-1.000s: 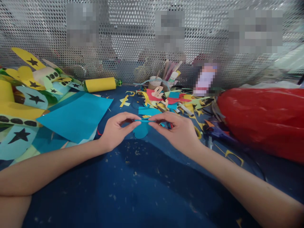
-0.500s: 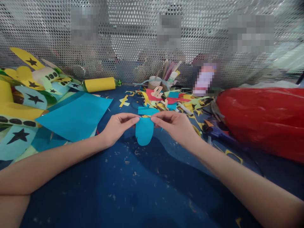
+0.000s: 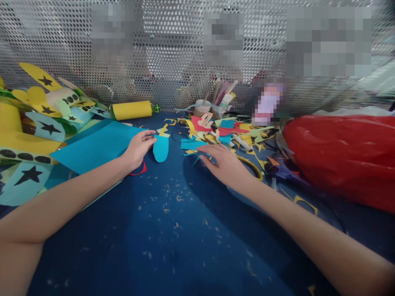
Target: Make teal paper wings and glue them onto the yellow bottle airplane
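From the person's head, the camera looks forward and down, close over the table point(image 3: 173, 246), toward the metal mesh point(image 3: 173, 53).

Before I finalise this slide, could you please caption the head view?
Round-ended blue paper cutout beside the bare left hand; multicoloured paper scraps beyond the right hand.

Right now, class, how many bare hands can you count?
2: the left hand at the left edge of the rounded blue cut-out, the right hand near the blue paper strip. Others may be hidden behind the mesh.
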The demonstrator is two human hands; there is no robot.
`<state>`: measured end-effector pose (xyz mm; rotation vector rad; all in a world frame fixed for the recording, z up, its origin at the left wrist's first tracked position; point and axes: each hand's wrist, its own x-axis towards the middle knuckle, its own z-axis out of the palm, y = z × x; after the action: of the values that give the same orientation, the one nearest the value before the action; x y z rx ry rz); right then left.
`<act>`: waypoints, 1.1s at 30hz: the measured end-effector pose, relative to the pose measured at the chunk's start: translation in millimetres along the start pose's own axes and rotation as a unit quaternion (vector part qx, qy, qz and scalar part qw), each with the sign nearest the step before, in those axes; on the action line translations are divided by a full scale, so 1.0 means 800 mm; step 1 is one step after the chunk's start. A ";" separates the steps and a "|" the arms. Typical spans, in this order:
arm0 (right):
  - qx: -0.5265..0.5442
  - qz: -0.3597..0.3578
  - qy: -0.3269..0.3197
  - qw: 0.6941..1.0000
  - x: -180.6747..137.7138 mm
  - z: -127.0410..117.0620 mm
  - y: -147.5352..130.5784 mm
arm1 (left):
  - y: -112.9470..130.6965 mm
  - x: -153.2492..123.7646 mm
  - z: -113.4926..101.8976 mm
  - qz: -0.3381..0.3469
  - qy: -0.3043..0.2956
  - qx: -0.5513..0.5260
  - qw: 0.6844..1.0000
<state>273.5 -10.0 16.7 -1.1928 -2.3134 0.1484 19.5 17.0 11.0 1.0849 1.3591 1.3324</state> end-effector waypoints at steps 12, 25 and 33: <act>-0.079 -0.124 -0.052 0.988 -0.005 0.018 0.009 | -0.012 -0.007 -0.004 0.326 -0.023 0.393 0.860; -0.038 -0.004 0.057 0.998 0.001 0.008 0.016 | -0.009 -0.055 0.022 0.353 -0.303 0.537 0.704; -0.077 -0.058 -0.002 0.995 -0.002 0.022 0.020 | -0.013 -0.054 0.019 0.386 -0.274 0.502 0.724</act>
<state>277.5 0.8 -4.2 -1.1279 -2.4265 -0.0696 42.8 -22.7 2.3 2.7654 1.1419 0.5175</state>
